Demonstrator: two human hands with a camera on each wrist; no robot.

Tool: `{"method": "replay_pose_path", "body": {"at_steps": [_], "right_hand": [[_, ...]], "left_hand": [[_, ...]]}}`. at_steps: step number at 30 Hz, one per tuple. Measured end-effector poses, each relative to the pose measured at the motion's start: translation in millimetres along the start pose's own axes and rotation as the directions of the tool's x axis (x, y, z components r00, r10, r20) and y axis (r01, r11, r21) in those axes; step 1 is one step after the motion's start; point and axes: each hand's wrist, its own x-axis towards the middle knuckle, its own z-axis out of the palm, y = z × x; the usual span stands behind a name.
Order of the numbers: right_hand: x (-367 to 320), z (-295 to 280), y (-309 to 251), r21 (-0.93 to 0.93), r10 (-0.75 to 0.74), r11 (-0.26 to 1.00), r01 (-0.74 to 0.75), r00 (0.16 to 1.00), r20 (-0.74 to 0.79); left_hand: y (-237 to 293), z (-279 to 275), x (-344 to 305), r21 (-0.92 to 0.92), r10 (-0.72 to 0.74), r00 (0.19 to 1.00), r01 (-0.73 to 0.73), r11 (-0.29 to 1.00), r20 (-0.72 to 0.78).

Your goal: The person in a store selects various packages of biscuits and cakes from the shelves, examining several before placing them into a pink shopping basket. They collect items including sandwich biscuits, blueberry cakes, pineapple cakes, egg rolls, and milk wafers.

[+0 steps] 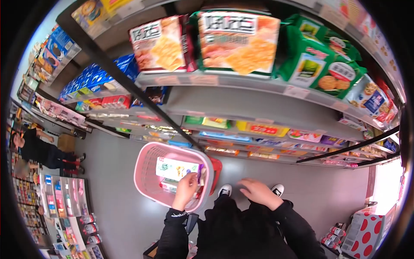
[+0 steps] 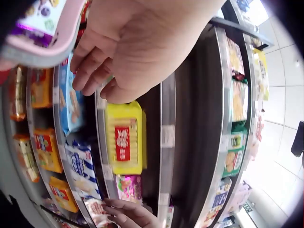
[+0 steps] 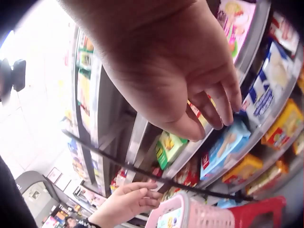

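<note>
My left hand (image 1: 185, 190) is over the near edge of a pink shopping basket (image 1: 144, 181), its fingers loosely bent and nothing in them. In the basket lies a white snack package (image 1: 169, 168) with a picture on it, beside a purple-edged pack (image 1: 201, 172). To the right, in front of my body, my right hand (image 1: 260, 194) hangs with relaxed fingers, also holding nothing. The right wrist view shows this hand (image 3: 166, 71) in front of shelves of packaged snacks. A yellow biscuit pack (image 2: 124, 137) appears below the left hand in the left wrist view.
Cracker bags (image 1: 239, 43) and green snack bags (image 1: 321, 60) line the upper shelf ahead, with lower shelves of packs beneath. A red basket part (image 1: 217, 172) shows beside the pink one. Far left stands another person (image 1: 41, 149). A red-dotted box (image 1: 364, 233) sits at right.
</note>
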Motion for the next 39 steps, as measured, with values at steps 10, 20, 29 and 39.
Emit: {"method": "replay_pose_path", "body": {"at_steps": [10,20,29,39], "right_hand": [[133.1,153.4,-24.5,0.395,0.276,0.867,-0.304,0.953,0.128],[157.7,199.0,-6.7,0.623,0.671,0.498,-0.603,0.723,0.163],[150.0,177.9,-10.7,0.555,0.432,0.703,-0.445,0.887,0.165],[74.8,10.2,-36.5,0.321,0.322,0.920,-0.226,0.903,-0.286]], "left_hand": [[-157.0,-84.5,49.6,0.283,-0.119,0.935,0.220,0.933,-0.333],[-213.5,-82.3,85.0,0.020,-0.390,0.917,0.393,0.919,-0.087],[-179.0,-101.3,44.7,-0.123,-0.290,0.935,0.270,0.955,-0.203],[13.5,-89.1,-7.9,-0.290,-0.087,0.974,0.023,0.957,-0.210]]}}
